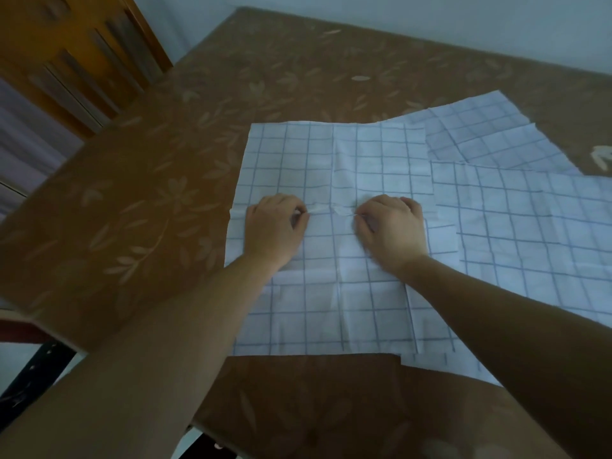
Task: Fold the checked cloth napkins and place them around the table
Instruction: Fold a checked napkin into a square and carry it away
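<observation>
The checked napkin (331, 160) lies spread flat at the centre of the frame on the brown leaf-patterned table (159, 200). The left hand (273, 226) and right hand (392, 228) sit side by side on it, a little apart. Each is curled and pinches a small ridge of cloth between thumb and fingertips along the napkin's middle line. Both pinches sit near the centre, not at the side edges, so the outer parts are free. If the cloth is lifted or drawn from here they could lag, giving a crooked crease with corners that do not meet. At centre right the napkin overlaps a second napkin (530, 233), with a third napkin (480, 134) behind at upper right. Which layer lies on top is hard to tell, so a pull may drag or rumple the neighbour. The thin cloth could also slip from such light pinches.
</observation>
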